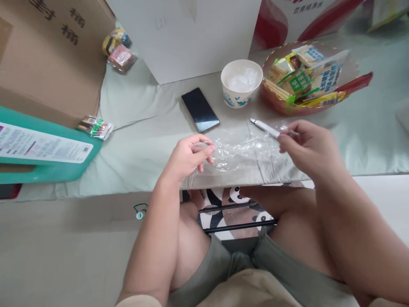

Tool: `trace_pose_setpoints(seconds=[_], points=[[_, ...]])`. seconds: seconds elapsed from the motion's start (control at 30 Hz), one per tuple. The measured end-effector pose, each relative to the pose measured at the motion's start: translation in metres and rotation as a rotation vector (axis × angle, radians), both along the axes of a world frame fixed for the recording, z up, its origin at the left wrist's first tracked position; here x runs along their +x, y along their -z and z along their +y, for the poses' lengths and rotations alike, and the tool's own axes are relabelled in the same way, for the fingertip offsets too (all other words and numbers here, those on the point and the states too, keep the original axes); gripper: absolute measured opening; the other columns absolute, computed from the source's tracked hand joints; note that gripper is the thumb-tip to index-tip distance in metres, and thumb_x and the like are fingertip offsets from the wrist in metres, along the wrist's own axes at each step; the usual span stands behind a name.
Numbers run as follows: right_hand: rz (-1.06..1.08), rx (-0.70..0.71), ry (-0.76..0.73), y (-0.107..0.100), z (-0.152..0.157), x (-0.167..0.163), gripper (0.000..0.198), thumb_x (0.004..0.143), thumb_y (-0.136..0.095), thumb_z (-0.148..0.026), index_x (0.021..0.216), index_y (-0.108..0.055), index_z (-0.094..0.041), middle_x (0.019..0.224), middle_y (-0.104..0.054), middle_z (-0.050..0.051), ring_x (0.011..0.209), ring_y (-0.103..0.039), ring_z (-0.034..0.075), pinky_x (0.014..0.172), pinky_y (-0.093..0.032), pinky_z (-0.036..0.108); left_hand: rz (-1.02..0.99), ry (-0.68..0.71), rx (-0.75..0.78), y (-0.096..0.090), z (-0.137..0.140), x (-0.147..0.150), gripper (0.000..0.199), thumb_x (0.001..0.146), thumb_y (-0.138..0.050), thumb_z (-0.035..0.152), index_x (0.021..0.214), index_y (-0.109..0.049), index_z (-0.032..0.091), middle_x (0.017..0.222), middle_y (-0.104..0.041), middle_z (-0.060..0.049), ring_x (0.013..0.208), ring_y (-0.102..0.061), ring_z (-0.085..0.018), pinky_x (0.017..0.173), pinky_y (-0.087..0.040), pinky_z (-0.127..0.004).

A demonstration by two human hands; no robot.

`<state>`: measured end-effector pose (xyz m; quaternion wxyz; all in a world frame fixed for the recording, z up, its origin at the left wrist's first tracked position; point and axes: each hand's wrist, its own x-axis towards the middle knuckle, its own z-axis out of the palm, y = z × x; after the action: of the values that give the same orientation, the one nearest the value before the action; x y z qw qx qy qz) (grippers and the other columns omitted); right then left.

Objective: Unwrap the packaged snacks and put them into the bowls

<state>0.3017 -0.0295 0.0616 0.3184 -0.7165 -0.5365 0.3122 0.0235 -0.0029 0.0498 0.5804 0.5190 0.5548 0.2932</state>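
Hands (188, 155) (311, 147) apart, both curled (clear plastic (241, 149) between)

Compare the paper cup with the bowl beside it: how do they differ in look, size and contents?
Size: the paper cup is clearly smaller and narrower than the bowl.
Look: the cup is white with a blue-green print, while the bowl is reddish and see-through with a wavy rim.
Contents: the cup holds clear, crumpled material; the bowl holds wrapped snacks.
Shared: both are open-topped and stand upright on the pale green cloth.
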Motion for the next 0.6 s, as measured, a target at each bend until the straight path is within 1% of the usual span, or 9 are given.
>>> trace_pose_setpoints(seconds=[0.07, 0.13, 0.23, 0.3, 0.37, 0.43, 0.47, 0.53, 0.6], points=[[-0.146, -0.101, -0.127, 0.003, 0.004, 0.005, 0.006, 0.077, -0.063, -0.027, 0.072, -0.06, -0.024, 0.051, -0.055, -0.003, 0.051, -0.046, 0.015, 0.054, -0.033, 0.03, 0.049, 0.119, -0.048, 0.001, 0.0, 0.002, 0.021, 0.076, -0.08, 0.038, 0.079, -0.069, 0.021, 0.062, -0.073, -0.002, 0.039, -0.054, -0.01, 0.039, -0.034, -0.021], [-0.213, -0.126, -0.21, 0.009, 0.01, 0.01, 0.009, 0.079, -0.062, -0.025, 0.07, -0.059, -0.025, 0.049, -0.053, -0.003, 0.051, -0.047, 0.016, 0.055, -0.032, 0.031, 0.069, 0.248, -0.072, 0.002, -0.001, 0.004, 0.018, 0.079, -0.077, 0.036, 0.075, -0.07, 0.021, 0.075, -0.078, -0.006, 0.053, -0.066, -0.013, 0.042, -0.038, -0.02], [-0.247, -0.119, -0.188, 0.018, 0.018, 0.015, 0.01, 0.081, -0.062, -0.025, 0.071, -0.058, -0.026, 0.053, -0.056, -0.002, 0.053, -0.049, 0.018, 0.056, -0.033, 0.032, -0.004, 0.474, -0.128, 0.001, -0.002, 0.006, 0.017, 0.08, -0.076, 0.038, 0.073, -0.073, 0.022, 0.094, -0.081, -0.01, 0.083, -0.078, -0.023, 0.051, -0.049, -0.022], [-0.258, -0.126, -0.179, 0.021, 0.021, 0.015, 0.012, 0.081, -0.063, -0.025, 0.07, -0.058, -0.026, 0.054, -0.056, -0.001, 0.054, -0.049, 0.019, 0.057, -0.033, 0.032, -0.057, 0.616, -0.142, -0.001, -0.003, 0.007, 0.017, 0.08, -0.076, 0.038, 0.073, -0.075, 0.023, 0.102, -0.081, -0.012, 0.102, -0.078, -0.029, 0.061, -0.056, -0.027], [-0.245, -0.124, -0.195, 0.021, 0.021, 0.014, 0.014, 0.081, -0.064, -0.024, 0.069, -0.057, -0.026, 0.054, -0.056, -0.002, 0.055, -0.049, 0.019, 0.058, -0.032, 0.033, -0.049, 0.709, -0.097, -0.002, -0.004, 0.008, 0.015, 0.08, -0.077, 0.037, 0.073, -0.077, 0.024, 0.113, -0.079, -0.015, 0.126, -0.069, -0.034, 0.073, -0.06, -0.033], [-0.22, -0.131, -0.204, 0.021, 0.021, 0.012, 0.014, 0.081, -0.065, -0.024, 0.07, -0.057, -0.026, 0.053, -0.055, -0.002, 0.055, -0.049, 0.019, 0.058, -0.032, 0.033, 0.01, 0.706, -0.031, -0.001, -0.003, 0.008, 0.013, 0.079, -0.079, 0.037, 0.074, -0.078, 0.024, 0.133, -0.072, -0.017, 0.145, -0.055, -0.036, 0.086, -0.061, -0.038], [-0.211, -0.143, -0.202, 0.02, 0.02, 0.012, 0.014, 0.081, -0.065, -0.024, 0.071, -0.057, -0.026, 0.053, -0.055, -0.003, 0.054, -0.049, 0.019, 0.059, -0.032, 0.033, 0.04, 0.654, 0.006, 0.0, -0.003, 0.007, 0.014, 0.078, -0.079, 0.037, 0.075, -0.079, 0.024, 0.143, -0.066, -0.016, 0.149, -0.05, -0.037, 0.09, -0.061, -0.041], [-0.204, -0.153, -0.191, 0.02, 0.02, 0.011, 0.014, 0.082, -0.066, -0.024, 0.072, -0.056, -0.026, 0.052, -0.055, -0.003, 0.054, -0.049, 0.019, 0.058, -0.031, 0.033, 0.073, 0.495, 0.1, 0.002, -0.002, 0.005, 0.017, 0.076, -0.081, 0.041, 0.076, -0.078, 0.024, 0.161, -0.05, -0.013, 0.153, -0.044, -0.039, 0.098, -0.059, -0.047], [-0.212, -0.136, -0.185, 0.021, 0.02, 0.01, 0.013, 0.081, -0.065, -0.025, 0.071, -0.056, -0.026, 0.052, -0.054, -0.003, 0.053, -0.048, 0.018, 0.057, -0.031, 0.032, 0.062, 0.34, 0.226, 0.003, -0.002, 0.004, 0.02, 0.072, -0.085, 0.043, 0.073, -0.077, 0.024, 0.168, -0.041, -0.008, 0.155, -0.04, -0.039, 0.107, -0.054, -0.052]])
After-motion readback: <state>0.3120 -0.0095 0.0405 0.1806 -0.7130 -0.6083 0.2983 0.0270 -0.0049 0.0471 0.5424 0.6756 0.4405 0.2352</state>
